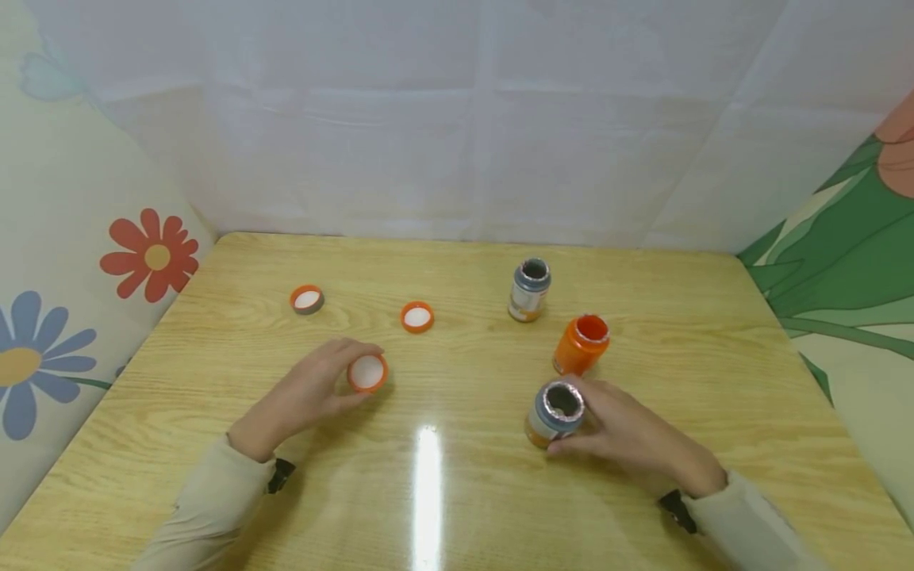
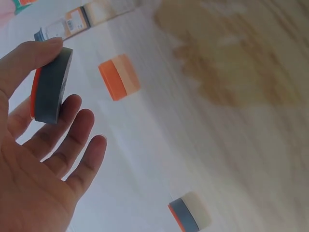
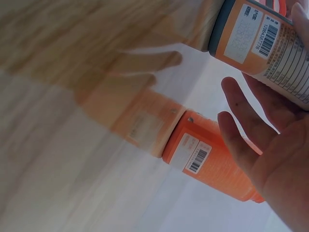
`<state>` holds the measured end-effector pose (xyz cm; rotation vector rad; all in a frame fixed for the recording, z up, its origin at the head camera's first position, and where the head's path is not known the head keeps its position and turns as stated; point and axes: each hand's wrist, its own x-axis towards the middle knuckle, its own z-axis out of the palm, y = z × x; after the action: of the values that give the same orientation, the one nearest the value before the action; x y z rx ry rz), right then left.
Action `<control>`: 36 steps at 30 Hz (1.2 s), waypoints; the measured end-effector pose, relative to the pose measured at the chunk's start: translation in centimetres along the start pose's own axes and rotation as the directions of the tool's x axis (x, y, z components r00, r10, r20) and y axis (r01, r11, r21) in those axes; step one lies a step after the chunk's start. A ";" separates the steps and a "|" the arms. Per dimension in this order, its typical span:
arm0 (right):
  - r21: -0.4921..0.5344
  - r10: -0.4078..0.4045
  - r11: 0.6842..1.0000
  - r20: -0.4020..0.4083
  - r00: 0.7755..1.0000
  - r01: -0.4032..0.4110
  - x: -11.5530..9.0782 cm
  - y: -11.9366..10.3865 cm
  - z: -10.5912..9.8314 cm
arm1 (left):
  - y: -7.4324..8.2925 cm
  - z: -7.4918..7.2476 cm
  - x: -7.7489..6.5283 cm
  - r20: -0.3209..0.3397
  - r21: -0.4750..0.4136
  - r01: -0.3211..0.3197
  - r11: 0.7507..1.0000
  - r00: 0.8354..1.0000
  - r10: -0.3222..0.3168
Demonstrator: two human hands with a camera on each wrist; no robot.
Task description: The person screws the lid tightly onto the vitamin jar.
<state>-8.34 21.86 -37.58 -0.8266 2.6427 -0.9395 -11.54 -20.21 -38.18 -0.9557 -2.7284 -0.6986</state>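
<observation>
My left hand (image 1: pixel 303 400) pinches a jar lid (image 1: pixel 367 373) between thumb and fingers, its white inside and orange rim facing up. The left wrist view shows that lid's grey side wall (image 2: pixel 52 87), with the other fingers spread loosely. My right hand (image 1: pixel 631 428) grips an uncapped jar (image 1: pixel 546 420) with a grey neck and a pale label. Its mouth is uncovered, and a barcode label (image 3: pixel 256 36) shows in the right wrist view. Its base is at or just above the table; I cannot tell which. Right behind it stands an uncapped orange jar (image 1: pixel 577 349).
Another uncapped grey-necked jar (image 1: pixel 528 293) stands farther back. Two lids lie inside-up at the left: an orange one (image 1: pixel 417 317) and a grey one with orange inside (image 1: pixel 307 300). The wooden table (image 1: pixel 457 507) meets a white cloth (image 1: pixel 457 159) at the back.
</observation>
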 end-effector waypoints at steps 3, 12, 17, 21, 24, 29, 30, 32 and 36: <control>0.018 0.001 1.000 0.015 1.000 -0.001 0.2 -0.1 0.1 | 0.2 0.2 0.2 0.003 0.012 0.017 1.000 1.000 -0.017; 0.049 -0.003 0.999 0.040 0.999 0.001 0.6 -0.6 0.4 | 1.0 0.4 0.8 0.010 0.013 0.014 1.000 1.000 -0.014; 0.052 -0.001 0.999 0.038 0.999 -0.001 0.7 -0.7 0.5 | 1.0 0.6 0.8 -0.016 0.020 -0.032 0.999 0.999 0.032; 0.052 -0.009 0.999 0.033 0.999 0.008 0.8 -0.7 0.5 | 0.9 0.8 0.7 -0.034 0.009 -0.066 0.998 0.997 0.066; 0.042 -0.018 0.999 0.030 0.999 0.017 0.9 -0.9 0.6 | 1.0 0.9 0.8 -0.046 -0.004 -0.093 0.996 0.995 0.092; 0.016 -0.029 0.999 0.034 0.999 0.028 1.3 -1.4 0.8 | 1.0 1.1 1.0 -0.067 -0.046 -0.132 0.990 0.989 0.129; 0.016 -0.026 1.000 0.039 0.999 0.025 1.4 -1.5 0.8 | 1.1 1.2 1.0 -0.069 -0.060 -0.138 0.989 0.989 0.134; 0.023 -0.019 1.000 0.052 0.998 0.018 1.7 -1.7 0.9 | 1.1 1.2 0.9 -0.070 -0.093 -0.144 0.985 0.988 0.137; 0.045 -0.006 0.999 0.073 0.997 0.003 2.0 -2.0 1.0 | 1.4 1.1 1.0 -0.070 -0.148 -0.145 0.978 0.988 0.136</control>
<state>-8.70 18.93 -37.09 -0.8407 2.5497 -0.9475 -11.41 -18.17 -38.35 -1.1289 -2.5557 -0.9034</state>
